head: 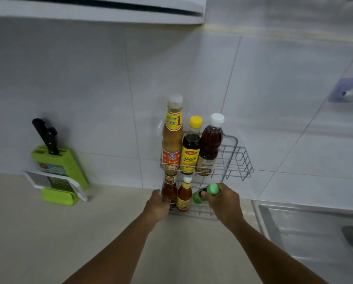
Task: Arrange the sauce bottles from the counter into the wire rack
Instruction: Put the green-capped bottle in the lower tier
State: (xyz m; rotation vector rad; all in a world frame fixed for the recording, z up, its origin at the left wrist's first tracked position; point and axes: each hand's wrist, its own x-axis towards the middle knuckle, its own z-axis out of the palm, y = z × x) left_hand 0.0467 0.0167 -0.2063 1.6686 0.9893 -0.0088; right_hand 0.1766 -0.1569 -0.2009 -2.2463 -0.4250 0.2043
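A two-tier wire rack (241, 160) hangs on the tiled wall. Its upper tier holds three bottles: a tall tan sauce bottle (172, 138), a dark bottle with a yellow cap (191, 148) and a brown bottle with a white cap (210, 146). In the lower tier stand a red chili sauce bottle (169, 191) and an orange sauce bottle (184, 194). My right hand (222, 199) grips a green bottle (204, 192) tilted over the lower tier's right side. My left hand (156, 203) rests against the lower tier's left front corner, beside the red bottle.
A green knife block (56, 162) with black-handled knives and a grater (58, 183) stand at the left on the beige counter (48, 232). A steel sink (315, 232) lies at the right. A purple wall hook (347, 91) is mounted on the right wall.
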